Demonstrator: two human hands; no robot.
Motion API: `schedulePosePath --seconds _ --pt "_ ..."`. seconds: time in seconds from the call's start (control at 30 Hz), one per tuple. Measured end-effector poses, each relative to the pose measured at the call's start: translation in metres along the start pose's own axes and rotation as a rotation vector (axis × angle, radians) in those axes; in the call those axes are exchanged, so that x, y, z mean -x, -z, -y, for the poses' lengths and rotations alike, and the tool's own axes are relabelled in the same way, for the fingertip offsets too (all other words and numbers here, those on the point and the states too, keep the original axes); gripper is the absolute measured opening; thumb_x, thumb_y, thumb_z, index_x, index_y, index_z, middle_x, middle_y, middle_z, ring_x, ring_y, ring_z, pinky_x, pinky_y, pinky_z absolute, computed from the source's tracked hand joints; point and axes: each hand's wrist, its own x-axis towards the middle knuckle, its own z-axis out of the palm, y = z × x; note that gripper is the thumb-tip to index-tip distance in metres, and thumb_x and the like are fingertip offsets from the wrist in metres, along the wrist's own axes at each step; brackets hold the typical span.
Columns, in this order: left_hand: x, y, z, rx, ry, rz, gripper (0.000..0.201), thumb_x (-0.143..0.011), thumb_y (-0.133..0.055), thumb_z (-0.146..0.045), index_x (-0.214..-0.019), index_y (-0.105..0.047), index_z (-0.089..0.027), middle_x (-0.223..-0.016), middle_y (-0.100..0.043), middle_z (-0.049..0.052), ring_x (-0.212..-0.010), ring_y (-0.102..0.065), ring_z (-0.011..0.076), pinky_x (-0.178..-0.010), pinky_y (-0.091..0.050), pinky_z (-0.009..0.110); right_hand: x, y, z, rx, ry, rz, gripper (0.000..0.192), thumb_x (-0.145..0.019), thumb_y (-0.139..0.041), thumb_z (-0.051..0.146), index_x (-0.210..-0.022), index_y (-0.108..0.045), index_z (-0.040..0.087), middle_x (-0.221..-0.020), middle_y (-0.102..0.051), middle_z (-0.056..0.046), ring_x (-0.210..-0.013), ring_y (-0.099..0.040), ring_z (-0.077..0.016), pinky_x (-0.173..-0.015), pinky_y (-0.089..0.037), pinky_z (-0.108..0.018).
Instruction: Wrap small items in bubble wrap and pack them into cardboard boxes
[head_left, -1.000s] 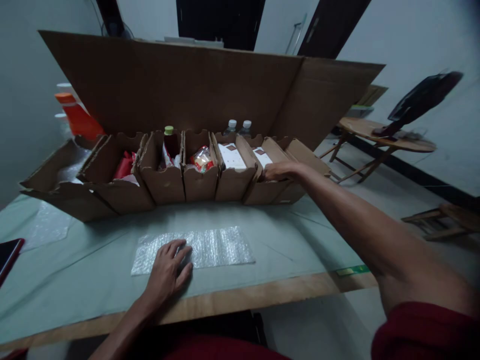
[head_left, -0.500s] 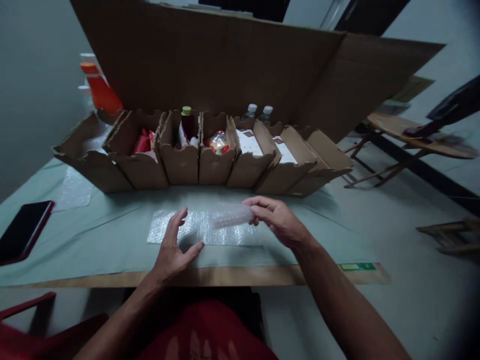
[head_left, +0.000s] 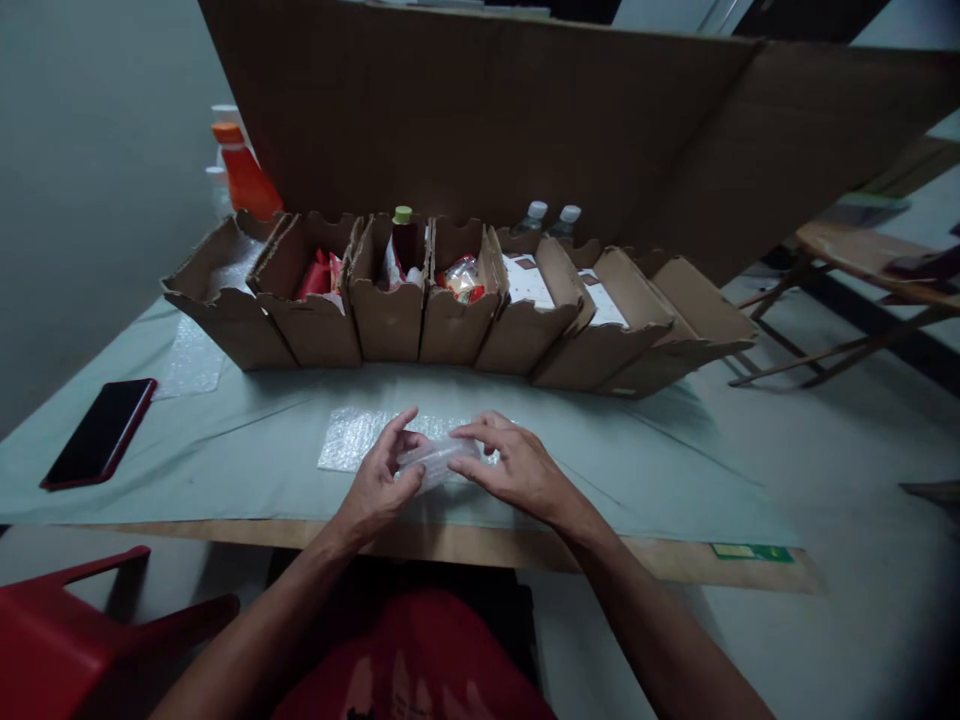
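Cloth [head_left: 262, 460]: pale, bubble-wrap strip [head_left: 346, 440] on it.
Grip: left hand [head_left: 382, 480], right hand [head_left: 517, 468] pinching clear plastic [head_left: 439, 462].
Risk: could slip if the pinch loosens.

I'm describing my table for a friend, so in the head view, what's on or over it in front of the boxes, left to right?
Phone, left bubble wrap, left hand, clear plastic, right hand, green sticker.

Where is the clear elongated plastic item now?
Head view, below centre: the plastic item is held between the left hand and right hand, by the clear bubble-wrap sheet.
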Motion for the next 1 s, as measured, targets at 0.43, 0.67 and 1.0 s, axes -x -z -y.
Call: schedulePosePath --seconds 0.43,0.67,1.0 --pt "-0.019 0.020 -0.025 -0.186 -0.007 -0.082 0.059 -0.074 -0.071 -0.042 -0.127 -0.063 -0.017 -0.110 -0.073 0.011 -0.106 -0.064 0.0266 -0.097 -0.047 0.040 -0.015 -0.001 0.027 0.100 0.227 -0.122 0.013 -0.093 -0.064 0.020 -0.090 -0.077 0.021 -0.086 -0.075 -0.004 -0.080 -0.064 -0.0171 -0.076 -0.041 -0.031" --pt "-0.018 0.028 -0.011 -0.107 0.219 0.169 0.030 -0.071 -0.072 -0.042 -0.085 -0.072 -0.015 -0.079 -0.070 0.003 -0.074 -0.061 0.0185 -0.071 -0.046 0.029 -0.017 0.039 0.034 -0.474 0.065 -0.516 0.019 -0.090 -0.063 0.032 -0.081 -0.072 0.018 -0.072 -0.067 0.000 -0.065 -0.058 -0.0134 -0.061 -0.044 -0.024" --pt "-0.041 0.076 -0.005 -0.002 0.208 0.055 0.049 -0.072 -0.074 -0.041 -0.115 -0.067 -0.018 -0.119 -0.070 0.014 -0.112 -0.064 0.0302 -0.096 -0.049 0.044 -0.004 0.014 -0.030 -0.681 -0.259 -0.565 0.024 -0.074 -0.073 0.042 -0.077 -0.068 0.018 -0.062 -0.062 0.002 -0.055 -0.053 -0.0115 -0.053 -0.046 -0.024"
